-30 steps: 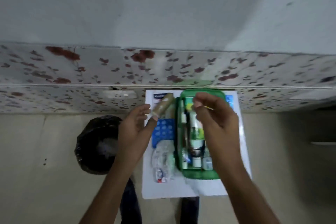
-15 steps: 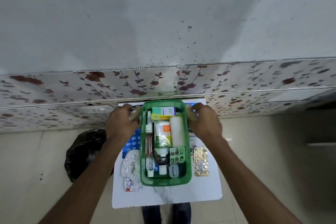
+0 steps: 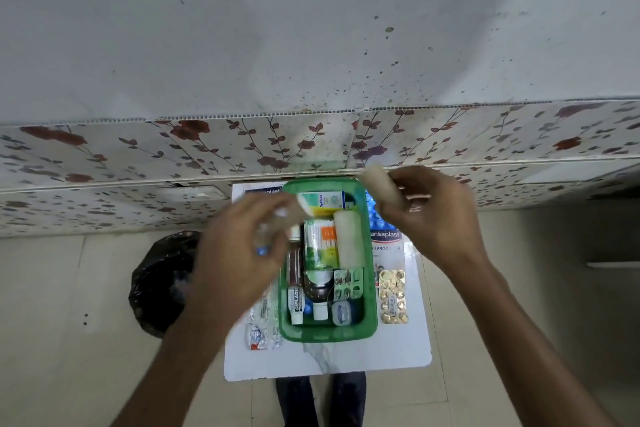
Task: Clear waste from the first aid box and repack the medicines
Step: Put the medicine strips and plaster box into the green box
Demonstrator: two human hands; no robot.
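Note:
The green first aid box [image 3: 371,291] sits on a small white table [image 3: 329,360]. Inside lie an Optibex carton [image 3: 322,203], a white bandage roll [image 3: 349,241], a green-and-white bottle [image 3: 320,248], a Cipladine tube [image 3: 296,305], a green blister strip [image 3: 348,284] and a small round tin [image 3: 342,313]. My right hand [image 3: 438,222] hovers over the box's far right corner, closed on a beige bandage roll [image 3: 381,187]. My left hand [image 3: 242,250] is blurred over the box's left edge and seems to pinch a clear packet [image 3: 263,241].
A gold blister strip [image 3: 393,296] and a Hansaplast carton [image 3: 386,239] lie right of the box. Loose blister packs [image 3: 258,333] lie to its left. A black bin bag [image 3: 159,284] stands on the floor left of the table. A floral-panelled wall [image 3: 277,149] rises just behind.
Half a second ago both hands gripped the box's far corners. They have lifted off it; the right now holds a beige roll and the left a clear packet.

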